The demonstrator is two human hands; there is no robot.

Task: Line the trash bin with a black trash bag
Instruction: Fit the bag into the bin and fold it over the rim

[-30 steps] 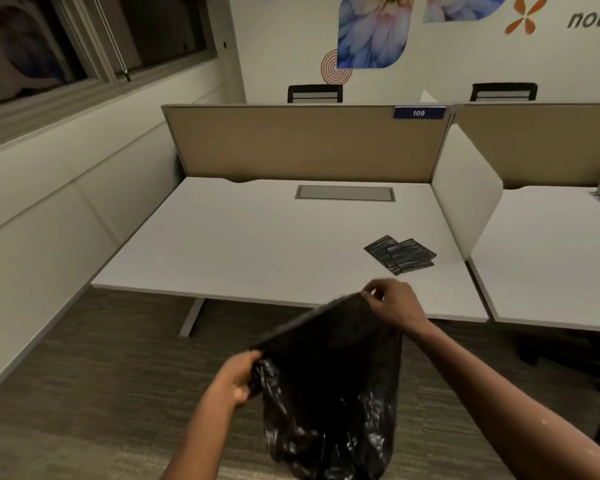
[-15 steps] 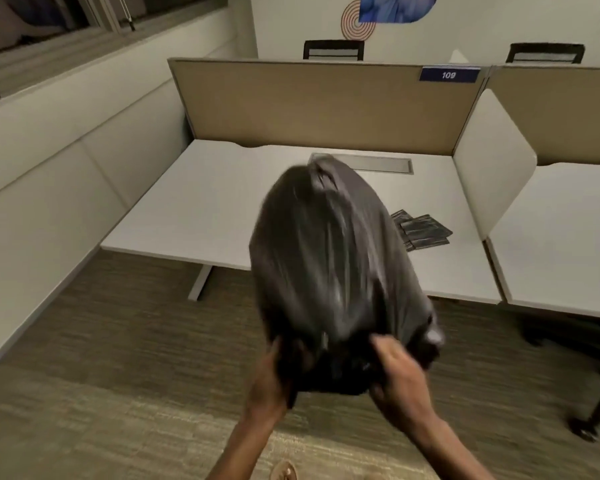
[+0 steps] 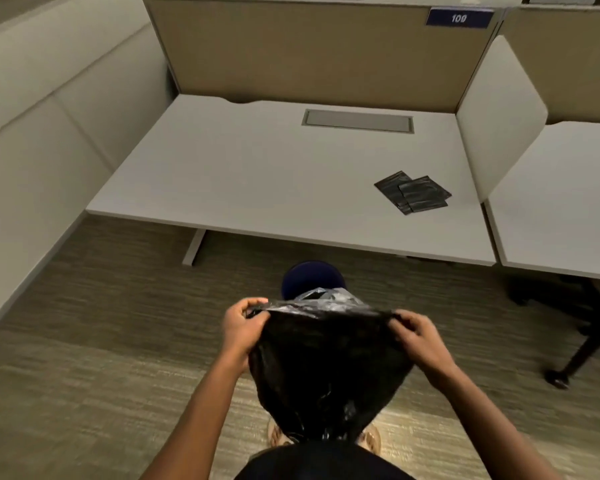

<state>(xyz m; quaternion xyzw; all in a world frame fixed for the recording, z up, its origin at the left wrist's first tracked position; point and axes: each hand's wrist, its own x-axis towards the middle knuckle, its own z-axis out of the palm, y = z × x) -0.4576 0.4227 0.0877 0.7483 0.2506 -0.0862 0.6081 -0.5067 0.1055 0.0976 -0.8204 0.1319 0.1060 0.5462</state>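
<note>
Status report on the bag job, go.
Left hand and right hand gripping black trash bag mouth. Bin ahead on floor, unlined. Path clear.

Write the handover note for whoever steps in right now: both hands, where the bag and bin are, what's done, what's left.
Left hand: gripping the left edge of the black trash bag.
Right hand: gripping the bag's right edge.
Bag: unfolded, held up at its mouth, body hanging down between the hands.
Trash bin: dark, on the floor just beyond the bag, partly hidden by it; no liner visible in it.
Folded spare bags: on the white desk, near its right side.
Done: one bag opened out.
Left: lower the bag into the bin and fold its rim over the bin's edge.
</note>
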